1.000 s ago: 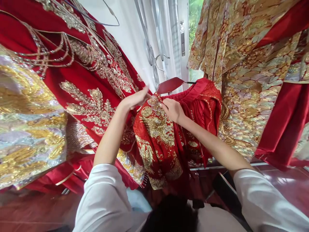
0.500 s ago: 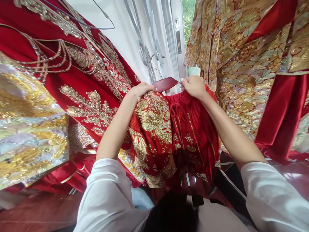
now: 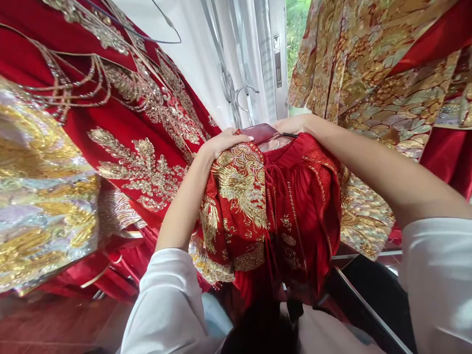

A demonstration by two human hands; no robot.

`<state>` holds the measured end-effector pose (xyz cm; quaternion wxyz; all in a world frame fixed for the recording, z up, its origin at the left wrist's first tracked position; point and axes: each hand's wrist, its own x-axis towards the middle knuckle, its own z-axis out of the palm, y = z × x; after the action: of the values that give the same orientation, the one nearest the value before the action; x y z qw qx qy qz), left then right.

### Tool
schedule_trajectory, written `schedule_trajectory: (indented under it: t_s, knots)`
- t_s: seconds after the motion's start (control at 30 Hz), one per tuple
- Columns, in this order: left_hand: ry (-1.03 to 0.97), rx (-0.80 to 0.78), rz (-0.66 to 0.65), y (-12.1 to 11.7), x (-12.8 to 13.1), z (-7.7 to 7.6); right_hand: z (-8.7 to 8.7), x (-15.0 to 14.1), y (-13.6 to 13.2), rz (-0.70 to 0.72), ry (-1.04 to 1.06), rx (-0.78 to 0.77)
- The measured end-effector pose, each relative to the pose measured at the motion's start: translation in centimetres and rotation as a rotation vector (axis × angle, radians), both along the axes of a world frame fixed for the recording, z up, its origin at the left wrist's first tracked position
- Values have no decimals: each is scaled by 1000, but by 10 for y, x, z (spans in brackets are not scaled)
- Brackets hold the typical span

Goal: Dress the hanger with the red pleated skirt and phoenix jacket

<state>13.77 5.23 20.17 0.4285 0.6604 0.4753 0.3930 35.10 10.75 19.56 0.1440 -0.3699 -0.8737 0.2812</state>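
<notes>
A red skirt (image 3: 295,196) with a gathered waist and a tie cord hangs in front of me, beside red cloth embroidered with a gold bird (image 3: 241,184). Above them is a dark reddish clothes hanger (image 3: 258,132) with a metal hook (image 3: 244,105). My left hand (image 3: 226,142) is closed over the hanger's left side and the top of the embroidered cloth. My right hand (image 3: 293,123) reaches behind the hanger's right side, by a thin dark piece (image 3: 288,134). Most of its fingers are hidden, so its grip is unclear.
Red garments with silver beading (image 3: 147,162) and a gold sequined garment (image 3: 47,196) crowd the left. A gold patterned robe (image 3: 354,83) hangs on the right. Behind is a white curtain (image 3: 191,44) beside a door edge with a lock (image 3: 278,61). A black object (image 3: 376,290) stands below right.
My right hand has moved from a pinch at the hanger's right end to behind it, and my right forearm has swung outward. The skirt's right side is spread wider. My left hand stays on the hanger.
</notes>
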Motion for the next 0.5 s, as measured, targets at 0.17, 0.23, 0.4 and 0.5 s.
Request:
schedule_trajectory:
  t_s: [0.17, 0.23, 0.4, 0.5]
  knots:
    - [-82, 24, -36, -4, -2, 1, -7, -3, -1, 102, -5, -60]
    - [-5, 26, -63, -4, -2, 1, -7, -4, -1, 142, -2, -59]
    - [159, 152, 37, 2, 0, -2, -9, -4, 10, 46, -25, -115]
    - [322, 347, 152, 2, 4, -2, -11, -4, 14, -90, -9, -119]
